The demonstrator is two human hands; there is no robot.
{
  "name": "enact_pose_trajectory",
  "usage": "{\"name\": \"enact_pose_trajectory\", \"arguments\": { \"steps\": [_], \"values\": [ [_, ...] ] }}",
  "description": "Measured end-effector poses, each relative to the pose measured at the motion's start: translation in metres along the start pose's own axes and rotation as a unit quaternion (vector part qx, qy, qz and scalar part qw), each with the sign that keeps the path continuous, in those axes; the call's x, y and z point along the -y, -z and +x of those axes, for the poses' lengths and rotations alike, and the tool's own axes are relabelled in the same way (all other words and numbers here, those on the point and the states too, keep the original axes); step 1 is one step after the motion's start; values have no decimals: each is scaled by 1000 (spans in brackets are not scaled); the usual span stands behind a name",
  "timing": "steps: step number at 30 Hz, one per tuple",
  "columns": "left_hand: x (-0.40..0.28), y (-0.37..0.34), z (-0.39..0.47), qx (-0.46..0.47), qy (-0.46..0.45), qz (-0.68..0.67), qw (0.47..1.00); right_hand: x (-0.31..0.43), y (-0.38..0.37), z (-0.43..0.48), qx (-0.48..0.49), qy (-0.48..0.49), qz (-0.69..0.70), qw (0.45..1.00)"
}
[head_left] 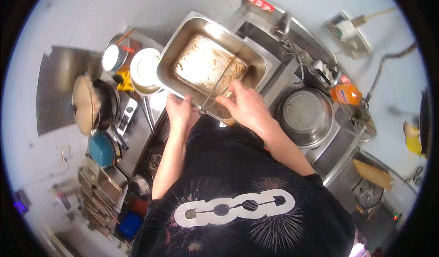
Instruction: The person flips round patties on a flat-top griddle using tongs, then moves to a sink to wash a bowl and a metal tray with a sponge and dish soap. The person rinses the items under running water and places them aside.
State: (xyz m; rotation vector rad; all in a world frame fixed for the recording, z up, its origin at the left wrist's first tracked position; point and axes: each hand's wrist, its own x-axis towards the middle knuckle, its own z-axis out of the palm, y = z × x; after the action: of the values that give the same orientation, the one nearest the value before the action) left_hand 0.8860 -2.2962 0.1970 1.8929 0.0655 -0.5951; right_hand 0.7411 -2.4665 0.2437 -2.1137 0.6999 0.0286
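Before me a deep rectangular stainless steel pan [167, 56] is tilted over the sink edge, its bright bottom marked with brown stains. A thin metal bar [222, 78] spans the pan near its right end. My left hand [179, 111] grips the pan's near rim, thumb on top and the other fingers underneath, partly hidden. Over the pan's near right part is my right hand [248, 107], thumb and index finger bent towards each other close to the bar. Whether it holds the bar or something small cannot be made out.
Right of the pan, a large metal bowl [305, 116] lies upside down at the sink [337, 147], near an orange bottle [346, 94] and a faucet [286, 25]. Left, a counter [135, 154] bears white bowls [145, 66], a yellow cloth [125, 81], stacked pans [106, 102] and a teal container [102, 148].
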Motion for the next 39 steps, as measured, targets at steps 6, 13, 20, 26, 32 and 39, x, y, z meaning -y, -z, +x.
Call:
{"name": "enact_pose_trajectory", "arguments": {
  "steps": [6,13,20,26,32,39],
  "values": [
    [19,-48,26,60,-25,-66,996,-37,-59,62,-35,-190,3,981],
    [12,-42,80,101,8,-17,995,-75,-82,64,-155,-233,219,935],
    [15,-37,122,118,-7,-51,992,-75,-75,-14,-311,-248,324,858],
    [8,-30,140,76,-30,-3,997,-158,-108,38,-226,-390,94,888],
    [-5,-28,140,70,-29,4,997,-246,-161,133,-137,-460,41,876],
    [-10,-41,143,94,21,54,994,-299,-222,155,-65,-492,26,868]
  ]
}}
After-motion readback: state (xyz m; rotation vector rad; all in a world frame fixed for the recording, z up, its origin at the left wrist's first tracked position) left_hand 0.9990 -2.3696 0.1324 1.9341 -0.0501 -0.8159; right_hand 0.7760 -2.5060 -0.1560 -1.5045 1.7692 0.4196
